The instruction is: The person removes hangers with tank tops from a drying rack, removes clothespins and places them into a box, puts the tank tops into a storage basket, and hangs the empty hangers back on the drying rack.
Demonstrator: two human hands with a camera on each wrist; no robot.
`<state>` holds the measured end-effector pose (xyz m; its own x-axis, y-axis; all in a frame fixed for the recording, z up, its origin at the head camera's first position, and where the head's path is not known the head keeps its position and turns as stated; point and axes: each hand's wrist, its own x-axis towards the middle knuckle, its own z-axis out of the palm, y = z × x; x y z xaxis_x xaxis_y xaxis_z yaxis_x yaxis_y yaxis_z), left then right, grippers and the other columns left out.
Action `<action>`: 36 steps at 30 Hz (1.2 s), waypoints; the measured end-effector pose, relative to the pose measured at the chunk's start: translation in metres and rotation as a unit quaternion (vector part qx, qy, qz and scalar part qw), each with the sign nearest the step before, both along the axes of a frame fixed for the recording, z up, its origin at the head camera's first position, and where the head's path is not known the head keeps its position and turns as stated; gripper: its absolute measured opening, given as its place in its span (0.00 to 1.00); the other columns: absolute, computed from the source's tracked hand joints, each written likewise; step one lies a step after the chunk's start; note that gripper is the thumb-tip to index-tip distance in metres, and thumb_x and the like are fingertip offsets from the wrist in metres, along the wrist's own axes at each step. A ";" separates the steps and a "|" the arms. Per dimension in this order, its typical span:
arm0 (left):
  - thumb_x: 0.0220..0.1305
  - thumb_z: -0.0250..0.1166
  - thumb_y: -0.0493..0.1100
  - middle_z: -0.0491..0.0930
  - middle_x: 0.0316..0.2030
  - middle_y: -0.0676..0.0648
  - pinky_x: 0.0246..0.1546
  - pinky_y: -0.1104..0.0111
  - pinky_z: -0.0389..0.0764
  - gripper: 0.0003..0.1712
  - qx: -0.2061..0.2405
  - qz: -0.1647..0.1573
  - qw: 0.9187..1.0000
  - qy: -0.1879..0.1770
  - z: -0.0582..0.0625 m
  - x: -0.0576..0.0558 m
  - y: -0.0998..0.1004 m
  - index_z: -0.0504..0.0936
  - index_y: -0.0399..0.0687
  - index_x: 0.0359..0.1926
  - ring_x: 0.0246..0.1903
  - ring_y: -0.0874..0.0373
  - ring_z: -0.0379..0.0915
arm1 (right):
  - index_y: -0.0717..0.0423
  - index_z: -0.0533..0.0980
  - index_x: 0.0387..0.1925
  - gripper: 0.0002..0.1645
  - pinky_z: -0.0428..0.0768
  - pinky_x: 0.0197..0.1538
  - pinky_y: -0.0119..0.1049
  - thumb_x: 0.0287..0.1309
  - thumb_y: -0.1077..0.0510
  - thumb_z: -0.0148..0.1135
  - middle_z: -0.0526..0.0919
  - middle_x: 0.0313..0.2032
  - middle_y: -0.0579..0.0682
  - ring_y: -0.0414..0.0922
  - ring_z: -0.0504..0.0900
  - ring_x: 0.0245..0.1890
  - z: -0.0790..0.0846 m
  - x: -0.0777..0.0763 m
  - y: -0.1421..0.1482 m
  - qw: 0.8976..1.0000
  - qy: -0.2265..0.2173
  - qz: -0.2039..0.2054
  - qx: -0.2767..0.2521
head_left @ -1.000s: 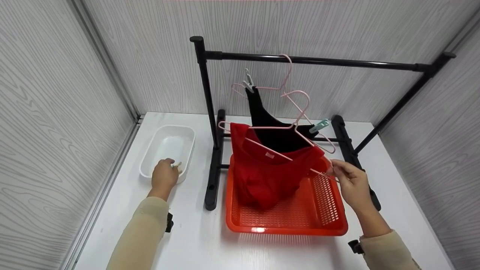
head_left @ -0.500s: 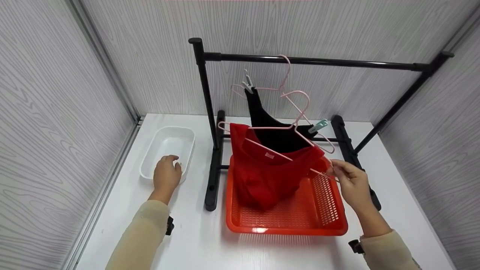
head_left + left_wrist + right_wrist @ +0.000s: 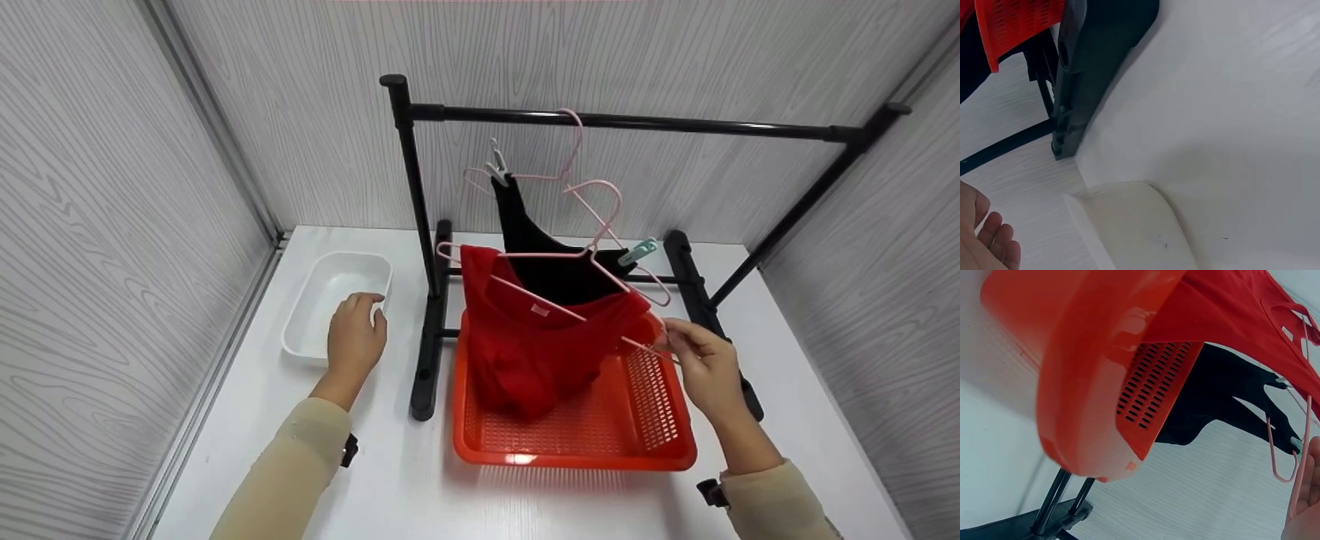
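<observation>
A red sleeveless top (image 3: pixel 517 345) is draped on a pink hanger (image 3: pixel 618 206). My right hand (image 3: pixel 703 366) pinches the right end of this hanger, whose hook is off the rail. The red top hangs over an orange-red basket (image 3: pixel 570 459). Above the right side of a white tray (image 3: pixel 298 315) hovers my left hand (image 3: pixel 354 334), thumb and index finger apart. In the left wrist view its other fingers (image 3: pixel 1002 239) curl loosely, and whether they hold something is hidden. Behind, a black garment (image 3: pixel 512 210) hangs from another pink hanger (image 3: pixel 578 139), fixed with a grey clothespin (image 3: pixel 498 169) and a green clothespin (image 3: pixel 639 252).
A black clothes rack (image 3: pixel 712 125) stands behind and around the basket, its left foot (image 3: pixel 423 382) between tray and basket. Wood-patterned panels (image 3: pixel 315 112) enclose the white table (image 3: pixel 390 487) at the back and sides.
My left hand has moved right and slightly away from me, from the tray's near end toward its right rim. The pale clothespin seen by its fingers is out of sight. My right hand stays put.
</observation>
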<state>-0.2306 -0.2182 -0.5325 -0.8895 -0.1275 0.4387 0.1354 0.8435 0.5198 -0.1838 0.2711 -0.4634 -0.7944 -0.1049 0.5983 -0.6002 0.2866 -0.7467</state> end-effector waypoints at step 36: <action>0.65 0.62 0.33 0.81 0.48 0.42 0.51 0.55 0.77 0.12 0.001 -0.089 0.972 0.218 0.070 -0.008 0.082 0.81 0.41 0.49 0.48 0.45 0.77 | 0.80 0.77 0.48 0.14 0.83 0.42 0.28 0.63 0.82 0.49 0.83 0.35 0.72 0.38 0.87 0.37 0.003 0.001 -0.003 1.000 -0.006 0.021 -0.009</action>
<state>-0.2384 -0.1362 -0.4623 -0.6270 0.0106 0.7790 0.4870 0.7858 0.3812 -0.1830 0.2682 -0.4602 -0.7961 -0.1282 0.5914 -0.6032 0.2470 -0.7584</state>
